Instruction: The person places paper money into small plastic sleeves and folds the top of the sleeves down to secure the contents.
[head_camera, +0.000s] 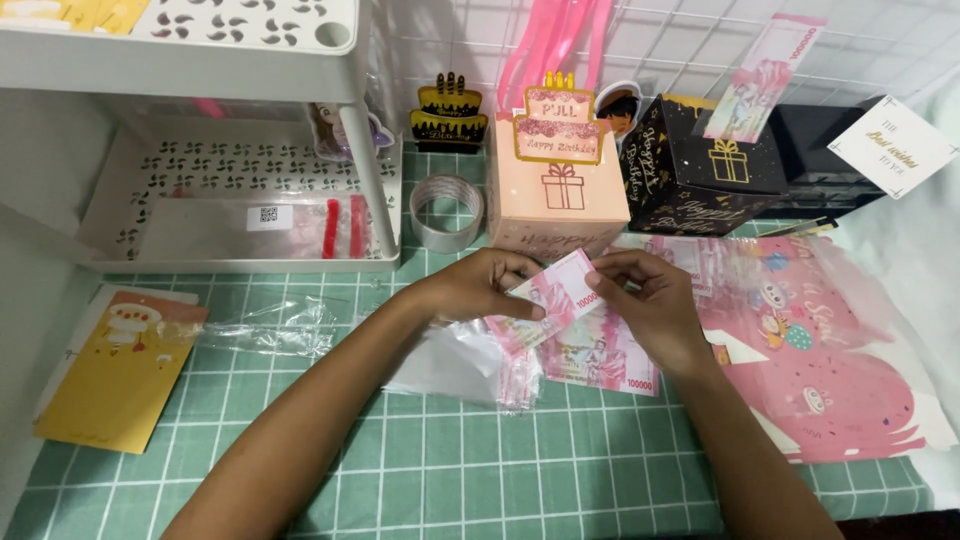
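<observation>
- green mat with white grid lines (450, 470) covers the table nearest the camera; both bare forearms come in over it
- yellow card with a cake drawing (120, 375) lies flat, far left of the pink banknote, crumpled clear plastic wrap (265, 325) beside it
- loose pink banknotes in clear sleeves (600, 360) lie flat on the mat just below the held pink banknote
- left hand (480, 285) fingers clamped on the left end of the pink paper banknote (555, 295), thumb on top
- right hand (650, 300) fingertips pinched on the banknote's right end; note held just above the mat, tilted, centre of frame
- pink printed plastic sheet (830, 370) spreads flat right of the banknote
- roll of clear tape (446, 212) stands behind-left of the banknote
- peach square gift box with a cake topper (560, 200) sits directly behind the banknote
- black gift box with gold print (705, 170) behind-right, a pink note sticking out of its top
- white perforated plastic shelf rack (230, 190) far left-behind, a red-striped clear bag on its lower tray
</observation>
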